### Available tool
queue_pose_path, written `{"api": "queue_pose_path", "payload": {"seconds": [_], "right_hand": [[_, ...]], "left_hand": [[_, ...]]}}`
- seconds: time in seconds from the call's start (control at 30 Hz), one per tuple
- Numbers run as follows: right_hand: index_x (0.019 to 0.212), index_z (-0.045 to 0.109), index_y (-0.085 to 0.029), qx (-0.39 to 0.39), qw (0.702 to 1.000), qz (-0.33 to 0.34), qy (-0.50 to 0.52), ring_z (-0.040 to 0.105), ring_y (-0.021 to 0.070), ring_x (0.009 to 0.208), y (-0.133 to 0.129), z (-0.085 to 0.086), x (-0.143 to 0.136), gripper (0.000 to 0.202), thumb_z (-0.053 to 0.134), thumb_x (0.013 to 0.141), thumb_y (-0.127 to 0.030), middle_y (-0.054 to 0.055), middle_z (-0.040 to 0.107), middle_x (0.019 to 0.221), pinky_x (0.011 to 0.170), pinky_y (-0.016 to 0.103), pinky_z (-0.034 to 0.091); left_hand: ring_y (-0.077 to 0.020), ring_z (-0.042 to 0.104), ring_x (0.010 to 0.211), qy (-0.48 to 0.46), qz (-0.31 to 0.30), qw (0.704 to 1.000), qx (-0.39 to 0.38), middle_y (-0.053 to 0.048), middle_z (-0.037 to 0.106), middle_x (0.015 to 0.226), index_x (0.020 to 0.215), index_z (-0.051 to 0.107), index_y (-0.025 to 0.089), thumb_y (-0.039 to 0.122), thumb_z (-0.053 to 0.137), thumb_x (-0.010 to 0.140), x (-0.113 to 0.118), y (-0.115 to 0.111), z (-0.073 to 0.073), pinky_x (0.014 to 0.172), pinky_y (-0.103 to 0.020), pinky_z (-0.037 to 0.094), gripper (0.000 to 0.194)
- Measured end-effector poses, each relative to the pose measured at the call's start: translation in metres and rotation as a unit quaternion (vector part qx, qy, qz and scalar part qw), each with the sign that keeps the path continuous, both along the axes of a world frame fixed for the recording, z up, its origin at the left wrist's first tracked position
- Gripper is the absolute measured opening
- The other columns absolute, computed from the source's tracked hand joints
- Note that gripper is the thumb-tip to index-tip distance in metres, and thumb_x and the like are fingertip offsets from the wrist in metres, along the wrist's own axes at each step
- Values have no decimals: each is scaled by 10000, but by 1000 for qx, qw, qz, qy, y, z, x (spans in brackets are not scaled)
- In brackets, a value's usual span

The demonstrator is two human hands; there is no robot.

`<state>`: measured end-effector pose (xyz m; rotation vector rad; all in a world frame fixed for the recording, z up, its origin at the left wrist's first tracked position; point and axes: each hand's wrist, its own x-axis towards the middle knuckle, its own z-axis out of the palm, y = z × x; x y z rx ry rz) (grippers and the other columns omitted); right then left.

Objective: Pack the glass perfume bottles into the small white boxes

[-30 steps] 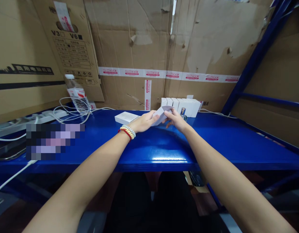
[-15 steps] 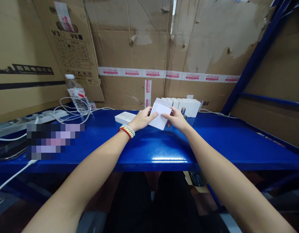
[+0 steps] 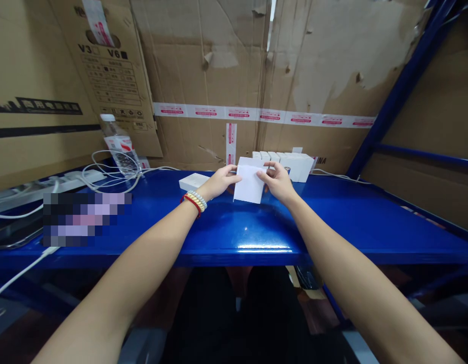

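Both hands grip a flat white piece [image 3: 250, 183], like folded card or paper, above the blue table. On its left edge my left hand [image 3: 220, 182] closes with the thumb in front. The right edge and upper corner are pinched by my right hand [image 3: 276, 181]. A white box [image 3: 193, 181] lies on the table just behind my left hand. Behind my right hand stands a row of small white boxes [image 3: 296, 167]. A small dark object [image 3: 287, 171] is mostly hidden by that hand.
A clear water bottle [image 3: 120, 146] leans at the back left beside tangled white cables [image 3: 100, 174] and a power strip [image 3: 72, 182]. At the left edge of the blue table [image 3: 203, 237] is a dark phone-like device [image 3: 17, 233]. Cardboard [image 3: 203, 60] backs the table.
The white piece has turned from a slant to nearly upright. My left hand has shifted slightly left, and my right hand has moved slightly up along the edge.
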<state>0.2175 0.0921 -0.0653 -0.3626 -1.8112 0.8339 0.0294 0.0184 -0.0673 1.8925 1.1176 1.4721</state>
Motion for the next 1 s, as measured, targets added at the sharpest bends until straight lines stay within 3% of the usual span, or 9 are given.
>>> {"api": "queue_pose_path", "payload": {"seconds": [0.1, 0.2, 0.3, 0.4, 0.57, 0.7, 0.83, 1.0], "right_hand": [[1010, 429, -198, 25, 999, -48, 2, 490, 106, 576, 6, -2, 0, 535, 680, 668, -523, -16, 540, 716, 449, 219, 399], [1015, 478, -194, 80, 988, -127, -17, 512, 112, 623, 9, -5, 0, 423, 642, 721, -450, 16, 572, 796, 528, 247, 438], [995, 538, -194, 126, 979, -156, -38, 532, 118, 651, 8, -5, 0, 303, 578, 764, -386, 48, 587, 915, 565, 276, 468], [950, 538, -191, 117, 983, -129, -61, 527, 119, 643, 5, -5, 0, 270, 567, 745, -364, 56, 570, 952, 537, 281, 478], [861, 426, -198, 10, 999, -25, -40, 514, 123, 651, 0, -1, 0, 360, 608, 621, -396, 27, 524, 890, 467, 276, 497], [848, 411, -197, -25, 999, 2, -39, 537, 134, 699, -4, 1, 0, 451, 672, 554, -416, 21, 529, 879, 470, 260, 502], [865, 422, -195, -25, 999, 13, -45, 560, 138, 705, -6, 0, 0, 484, 709, 564, -441, 27, 543, 897, 493, 264, 512], [937, 434, -199, -11, 998, 27, -52, 581, 139, 724, -5, -2, -1, 483, 698, 624, -455, 54, 565, 986, 548, 287, 536]], "left_hand": [[-219, 650, 839, 24, -32, 999, -22, -115, 676, 962, 1119, 518, 117, 375, 716, 731, -2, 0, -1, 640, -301, 512, 507], [-209, 652, 804, 30, -23, 999, -15, -113, 684, 919, 1083, 526, 110, 413, 759, 698, -4, 2, -3, 641, -306, 520, 542], [-205, 653, 790, 29, -14, 999, -12, -103, 684, 902, 1090, 522, 115, 428, 746, 715, -4, 4, -4, 638, -312, 526, 537], [-206, 658, 796, 29, -14, 999, -11, -101, 686, 916, 1099, 519, 122, 430, 739, 722, -5, 6, -5, 644, -318, 532, 534], [-208, 659, 792, 13, -24, 1000, -13, -112, 688, 944, 1132, 507, 124, 448, 766, 687, -6, 5, -4, 616, -294, 520, 609], [-202, 657, 785, 18, -43, 999, -13, -121, 690, 946, 1192, 500, 115, 478, 767, 681, -6, 2, -3, 612, -269, 494, 681], [-222, 653, 878, 39, -68, 997, -2, -141, 677, 1032, 1190, 528, 104, 481, 783, 656, -4, 1, -4, 702, -297, 506, 701], [-233, 634, 920, 117, -36, 992, 26, -137, 663, 1083, 1136, 574, 99, 579, 669, 733, -2, 1, -5, 747, -320, 494, 634]]}}
